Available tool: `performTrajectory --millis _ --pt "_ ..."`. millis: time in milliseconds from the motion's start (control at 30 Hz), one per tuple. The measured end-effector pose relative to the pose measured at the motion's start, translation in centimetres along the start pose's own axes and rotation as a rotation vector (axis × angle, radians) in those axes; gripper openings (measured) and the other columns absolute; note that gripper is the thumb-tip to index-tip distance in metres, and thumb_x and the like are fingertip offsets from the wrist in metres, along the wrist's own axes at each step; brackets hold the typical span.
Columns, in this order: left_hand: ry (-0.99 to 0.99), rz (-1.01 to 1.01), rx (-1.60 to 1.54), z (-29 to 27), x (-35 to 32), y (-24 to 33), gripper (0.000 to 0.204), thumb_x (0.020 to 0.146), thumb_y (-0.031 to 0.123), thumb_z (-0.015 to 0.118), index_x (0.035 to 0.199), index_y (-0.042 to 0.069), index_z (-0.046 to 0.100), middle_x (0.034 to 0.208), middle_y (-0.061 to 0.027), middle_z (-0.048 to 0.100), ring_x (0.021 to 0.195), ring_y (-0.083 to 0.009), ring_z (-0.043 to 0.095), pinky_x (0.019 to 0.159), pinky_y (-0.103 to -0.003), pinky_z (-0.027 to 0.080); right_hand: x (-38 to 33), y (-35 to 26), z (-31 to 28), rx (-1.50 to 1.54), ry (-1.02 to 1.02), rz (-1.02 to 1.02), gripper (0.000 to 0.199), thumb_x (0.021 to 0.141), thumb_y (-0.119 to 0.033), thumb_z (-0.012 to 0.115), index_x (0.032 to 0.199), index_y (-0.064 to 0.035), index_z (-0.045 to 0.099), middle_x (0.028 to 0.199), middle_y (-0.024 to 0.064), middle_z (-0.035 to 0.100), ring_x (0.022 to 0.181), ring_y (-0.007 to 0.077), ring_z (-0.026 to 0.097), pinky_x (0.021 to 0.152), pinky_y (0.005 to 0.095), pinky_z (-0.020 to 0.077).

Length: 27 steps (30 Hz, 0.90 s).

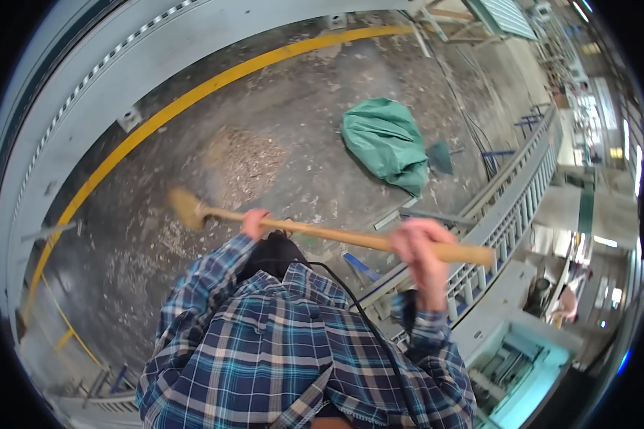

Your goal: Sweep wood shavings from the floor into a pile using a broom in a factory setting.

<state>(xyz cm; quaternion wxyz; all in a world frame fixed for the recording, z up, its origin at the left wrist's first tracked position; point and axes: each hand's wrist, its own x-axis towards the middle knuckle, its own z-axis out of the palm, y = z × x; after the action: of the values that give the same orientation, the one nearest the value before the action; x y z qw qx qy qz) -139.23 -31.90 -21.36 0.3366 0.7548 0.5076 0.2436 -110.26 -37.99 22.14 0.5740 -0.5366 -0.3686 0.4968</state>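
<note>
A broom (322,232) with a long wooden handle lies across the space before me, its straw-coloured head (186,208) at the left, low over the floor and a little blurred. My left hand (254,224) is closed round the handle not far from the head. Higher up the handle, close to its right end, my right hand (422,250) grips it and is smeared by motion. Beyond the broom head lies a heap of wood chips (249,163), with loose shavings scattered around it.
A green sack (386,143) lies on the floor beyond my right hand, a dark green dustpan-like piece (440,157) beside it. A roller conveyor (511,193) runs along the right. A yellow floor line (215,77) follows the grey machine (93,93) at the left.
</note>
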Motion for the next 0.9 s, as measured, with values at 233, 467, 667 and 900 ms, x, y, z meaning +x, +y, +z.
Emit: performTrajectory --millis 233,467,667,900 --pt "0.07 0.145 -0.305 -2.2 5.9 19.6 0.011 0.079 0.012 0.064 0.089 0.007 0.066 0.08 -0.0098 0.064 0.083 -0.0293 0.058 0.083 -0.04 0.041 -4.7 -11.2 -4.5 0.041 -0.125 -0.585 0.042 0.095 -0.019 0.045 0.128 0.0059 0.039 0.052 -0.0062 0.036 0.037 0.004 0.033 0.039 0.0226 0.0328" --pt "0.103 0.095 -0.323 -1.2 0.2 23.1 0.012 0.079 0.013 0.066 0.09 0.009 0.066 0.083 -0.01 0.065 0.083 -0.0291 0.059 0.079 -0.039 0.042 -5.3 -14.8 -7.3 0.079 0.014 -0.327 0.026 0.091 -0.015 0.046 0.107 0.0039 0.053 0.052 -0.0093 0.03 0.037 0.0031 0.027 0.044 0.0251 0.0311" --pt "0.05 0.117 -0.382 2.3 -0.8 18.8 0.012 0.081 0.011 0.064 0.092 0.009 0.067 0.081 -0.014 0.066 0.078 -0.0318 0.062 0.07 -0.041 0.048 -6.6 -11.8 -0.4 -0.15 -0.159 -0.383 0.025 0.092 -0.009 0.046 0.109 0.0077 0.054 0.05 -0.0057 0.029 0.039 0.0063 0.028 0.044 0.0288 0.0324" --pt "-0.166 0.4 -0.364 -2.5 -1.7 28.9 0.016 0.082 0.008 0.062 0.097 0.007 0.068 0.083 -0.0125 0.067 0.081 -0.0278 0.064 0.074 -0.037 0.047 -20.0 -18.1 -5.4 0.007 0.085 -0.768 0.04 0.099 -0.018 0.037 0.125 0.0118 0.04 0.056 -0.0046 0.036 0.035 0.0024 0.03 0.032 0.0196 0.0289"
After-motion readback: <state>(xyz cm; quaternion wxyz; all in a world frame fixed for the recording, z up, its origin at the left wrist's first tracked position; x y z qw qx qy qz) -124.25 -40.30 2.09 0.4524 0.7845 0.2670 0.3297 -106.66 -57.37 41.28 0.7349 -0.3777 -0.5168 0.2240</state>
